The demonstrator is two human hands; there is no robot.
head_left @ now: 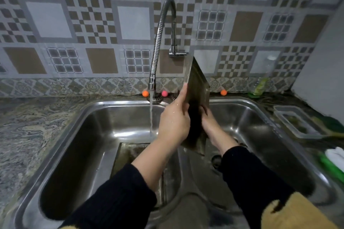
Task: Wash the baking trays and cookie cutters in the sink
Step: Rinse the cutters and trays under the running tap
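Note:
I hold a rectangular metal baking tray on edge, nearly upright, over the steel sink. My left hand grips its left rim, thumb along the edge. On the tray's right side, my right hand curls its fingers against the inner face; the fingertips are partly hidden. A second tray lies flat on the sink bottom. Water runs from the flexible tap just left of my left hand, falling onto the flat tray. No cookie cutters can be made out.
A clear plastic container sits on the counter right of the sink, with green and white items in front of it. A bottle with green liquid stands at the back right. The drain lies under my right forearm. Marbled counter extends left.

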